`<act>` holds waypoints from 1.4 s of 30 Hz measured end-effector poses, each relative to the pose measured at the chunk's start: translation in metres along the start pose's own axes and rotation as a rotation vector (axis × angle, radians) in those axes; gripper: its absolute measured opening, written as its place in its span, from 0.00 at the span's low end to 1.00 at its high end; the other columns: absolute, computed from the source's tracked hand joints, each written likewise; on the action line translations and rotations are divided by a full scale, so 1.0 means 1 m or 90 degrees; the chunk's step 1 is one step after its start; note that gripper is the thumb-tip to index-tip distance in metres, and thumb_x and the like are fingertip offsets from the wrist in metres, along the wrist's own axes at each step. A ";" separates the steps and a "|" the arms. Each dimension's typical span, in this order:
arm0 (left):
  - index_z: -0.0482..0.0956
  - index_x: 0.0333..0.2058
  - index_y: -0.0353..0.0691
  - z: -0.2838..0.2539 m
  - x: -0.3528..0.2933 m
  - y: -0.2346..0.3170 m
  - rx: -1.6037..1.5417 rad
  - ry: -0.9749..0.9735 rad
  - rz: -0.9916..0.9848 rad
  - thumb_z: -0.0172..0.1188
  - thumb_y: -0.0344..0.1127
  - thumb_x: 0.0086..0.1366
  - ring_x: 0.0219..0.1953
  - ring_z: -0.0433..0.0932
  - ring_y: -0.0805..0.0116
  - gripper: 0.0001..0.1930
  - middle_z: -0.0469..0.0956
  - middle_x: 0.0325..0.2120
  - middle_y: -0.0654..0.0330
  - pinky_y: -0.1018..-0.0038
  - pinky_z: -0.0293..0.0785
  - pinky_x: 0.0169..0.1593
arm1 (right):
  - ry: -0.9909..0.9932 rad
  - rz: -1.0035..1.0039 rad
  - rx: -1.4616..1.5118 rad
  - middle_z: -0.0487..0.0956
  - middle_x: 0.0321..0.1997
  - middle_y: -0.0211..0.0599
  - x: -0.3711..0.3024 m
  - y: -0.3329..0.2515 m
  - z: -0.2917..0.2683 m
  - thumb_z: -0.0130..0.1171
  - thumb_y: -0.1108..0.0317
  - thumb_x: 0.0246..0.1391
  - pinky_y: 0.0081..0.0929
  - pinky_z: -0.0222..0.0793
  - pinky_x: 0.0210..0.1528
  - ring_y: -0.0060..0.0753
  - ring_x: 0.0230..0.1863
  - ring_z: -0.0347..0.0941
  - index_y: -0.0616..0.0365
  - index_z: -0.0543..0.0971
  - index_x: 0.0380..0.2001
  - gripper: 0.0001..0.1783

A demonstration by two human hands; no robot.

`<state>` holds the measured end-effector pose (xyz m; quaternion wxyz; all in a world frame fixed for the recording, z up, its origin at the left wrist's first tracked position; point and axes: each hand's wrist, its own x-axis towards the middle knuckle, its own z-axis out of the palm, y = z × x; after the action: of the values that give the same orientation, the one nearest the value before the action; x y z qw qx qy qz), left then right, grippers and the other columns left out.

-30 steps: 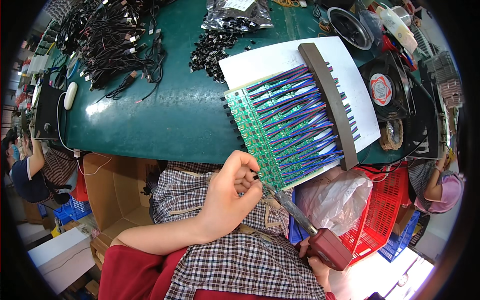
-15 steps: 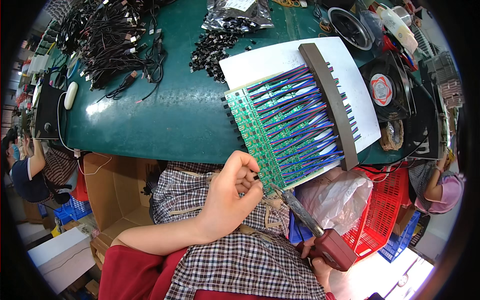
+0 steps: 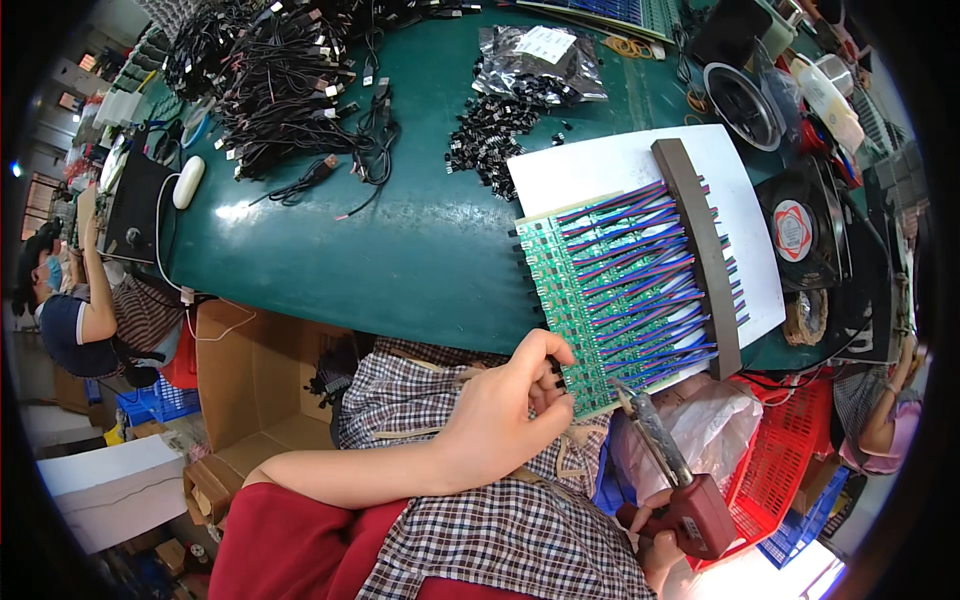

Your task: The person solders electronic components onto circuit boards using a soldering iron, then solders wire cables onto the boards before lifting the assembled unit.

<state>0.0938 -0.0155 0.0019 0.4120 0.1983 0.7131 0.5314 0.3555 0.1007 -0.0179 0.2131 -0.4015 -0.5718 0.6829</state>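
Note:
A panel of green circuit boards [image 3: 563,300] lies at the table's near edge, with small black connectors along its left side and blue, red and black wires [image 3: 640,285] running off to the right. My left hand [image 3: 510,410] is closed in a pinch at the panel's near left corner, on a small black connector [image 3: 559,380] at the board edge; its fingertips partly hide it. Around the handle of a dark red soldering gun [image 3: 700,515] my right hand [image 3: 655,550] is wrapped. The gun's tip points up-left and meets the boards near their lower edge.
A brown bar [image 3: 700,260] lies across the wires on a white sheet [image 3: 745,180]. Farther back are loose black connectors [image 3: 490,140], a plastic bag [image 3: 540,65] and black cables [image 3: 280,100]. A fan [image 3: 795,230] stands right; a cardboard box [image 3: 235,370] and red crate [image 3: 770,450] sit below.
The whole view has shifted, so the table and boards sit farther right and lower. My left hand and the soldering gun remain at the same near corner of the boards.

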 end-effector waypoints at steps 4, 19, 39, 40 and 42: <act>0.69 0.42 0.37 -0.041 0.029 0.005 0.022 0.204 0.112 0.60 0.27 0.56 0.21 0.72 0.73 0.15 0.73 0.21 0.61 0.76 0.68 0.26 | 0.058 -0.045 0.002 0.72 0.30 0.37 0.004 0.007 0.000 0.67 0.35 0.37 0.19 0.59 0.15 0.24 0.15 0.66 0.66 0.68 0.40 0.44; 0.77 0.28 0.29 -0.147 0.118 0.015 0.472 0.232 0.166 0.61 0.25 0.55 0.20 0.68 0.79 0.04 0.73 0.17 0.63 0.80 0.66 0.25 | -0.031 -0.033 0.062 0.76 0.35 0.43 0.003 -0.018 0.016 0.65 0.48 0.45 0.25 0.64 0.26 0.32 0.23 0.71 0.69 0.70 0.43 0.35; 0.76 0.34 0.27 -0.032 -0.011 0.012 -0.314 -0.098 -0.139 0.58 0.20 0.59 0.34 0.81 0.66 0.04 0.79 0.31 0.54 0.73 0.79 0.41 | -0.070 -0.006 0.113 0.76 0.39 0.45 -0.001 -0.007 0.003 0.67 0.47 0.44 0.26 0.67 0.29 0.31 0.25 0.72 0.68 0.70 0.44 0.36; 0.75 0.34 0.28 -0.023 -0.012 0.010 -0.299 -0.082 -0.130 0.57 0.19 0.60 0.35 0.81 0.67 0.03 0.79 0.31 0.54 0.73 0.79 0.41 | -0.063 0.005 0.123 0.76 0.39 0.44 -0.002 -0.006 0.002 0.67 0.47 0.43 0.26 0.67 0.30 0.31 0.26 0.72 0.68 0.71 0.44 0.36; 0.74 0.33 0.29 -0.009 -0.012 0.005 -0.295 -0.068 -0.119 0.56 0.19 0.60 0.35 0.81 0.67 0.03 0.78 0.31 0.55 0.74 0.79 0.42 | -0.072 0.025 0.124 0.77 0.38 0.45 -0.005 -0.005 0.000 0.69 0.48 0.42 0.27 0.67 0.30 0.31 0.26 0.72 0.69 0.71 0.43 0.36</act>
<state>0.0927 -0.0276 0.0118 0.5310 0.0598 0.5646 0.6291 0.3573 0.0982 -0.0113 0.2055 -0.3507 -0.5058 0.7609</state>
